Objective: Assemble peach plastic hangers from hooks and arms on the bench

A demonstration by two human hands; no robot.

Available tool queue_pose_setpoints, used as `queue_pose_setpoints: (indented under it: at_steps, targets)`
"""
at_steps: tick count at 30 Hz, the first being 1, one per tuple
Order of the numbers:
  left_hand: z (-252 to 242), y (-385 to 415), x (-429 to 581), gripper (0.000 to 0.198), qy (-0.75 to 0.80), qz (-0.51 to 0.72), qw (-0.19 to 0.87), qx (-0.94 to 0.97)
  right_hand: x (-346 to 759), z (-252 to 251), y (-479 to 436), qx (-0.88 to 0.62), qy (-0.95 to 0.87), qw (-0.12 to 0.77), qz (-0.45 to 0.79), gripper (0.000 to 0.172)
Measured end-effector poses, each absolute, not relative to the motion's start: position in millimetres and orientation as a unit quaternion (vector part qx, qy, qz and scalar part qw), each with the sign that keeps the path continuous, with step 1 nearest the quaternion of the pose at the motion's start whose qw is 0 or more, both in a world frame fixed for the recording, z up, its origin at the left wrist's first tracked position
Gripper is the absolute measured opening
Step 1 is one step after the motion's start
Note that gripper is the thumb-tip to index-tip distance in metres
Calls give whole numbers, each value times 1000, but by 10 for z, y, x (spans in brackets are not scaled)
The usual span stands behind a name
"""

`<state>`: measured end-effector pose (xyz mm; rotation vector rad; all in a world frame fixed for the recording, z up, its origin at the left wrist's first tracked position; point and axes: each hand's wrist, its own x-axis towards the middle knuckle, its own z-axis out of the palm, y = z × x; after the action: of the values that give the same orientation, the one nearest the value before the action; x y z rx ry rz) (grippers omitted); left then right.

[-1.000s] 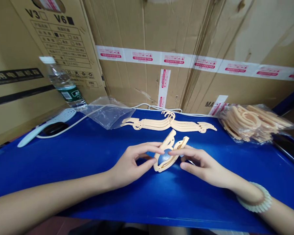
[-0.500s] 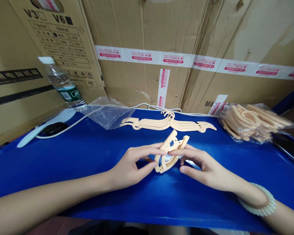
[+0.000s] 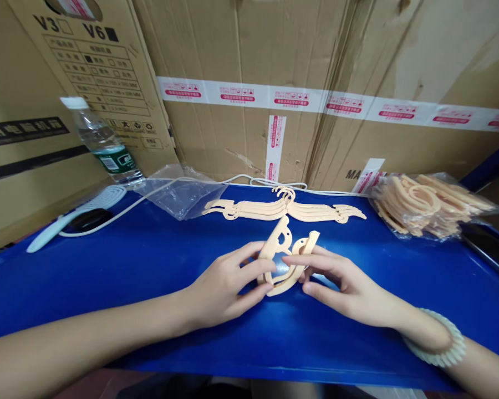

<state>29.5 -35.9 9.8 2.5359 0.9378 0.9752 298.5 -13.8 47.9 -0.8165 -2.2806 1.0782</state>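
Note:
A folded beige plastic hanger (image 3: 285, 287) is held upright in a V shape above the blue tabletop, between my two hands. My left hand (image 3: 228, 277) pinches its left arm, thumb low at the bend and fingers across the side. On the other side, my right hand (image 3: 349, 282) has its index finger across the right arm and other fingers behind it; the thumb stands slightly apart below. Just beyond lie several unfolded hangers (image 3: 261, 209), stacked together with hooks pointing away. My right wrist wears a pale beaded bracelet (image 3: 455, 338).
Bagged hangers (image 3: 424, 202) lie at the right, near a dark phone-like object (image 3: 488, 252). Left are a water bottle (image 3: 103, 144), a pale brush (image 3: 79, 213), a black object (image 3: 92, 219), a white cable and a clear plastic bag (image 3: 181, 194). Cardboard boxes (image 3: 241, 144) wall the back.
The hanger's two arms have spread further apart at the top, the left one shifting left with my left hand. My right hand has stayed nearly in place.

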Motion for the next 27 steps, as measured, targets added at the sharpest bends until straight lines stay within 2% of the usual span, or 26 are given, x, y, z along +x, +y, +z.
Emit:
queue_pose_setpoints:
  at_steps: [3, 7, 9, 13, 27]
  targets:
    - [108, -349, 300, 8, 357, 366, 147, 847, 2990, 468, -132, -314, -823, 255, 399, 37]
    - [107, -327, 299, 10, 378, 388, 174, 822, 3000, 464, -129, -318, -812, 258, 415, 39]
    - [105, -327, 300, 9, 352, 377, 175, 839, 2998, 453, -132, -312, -809, 252, 429, 39]
    - [100, -339, 312, 19, 281, 339, 168, 882, 2989, 418, -132, -303, -802, 245, 452, 39]
    - [122, -367, 350, 18, 237, 378, 214, 869, 2996, 417, -133, -323, -817, 265, 397, 37]
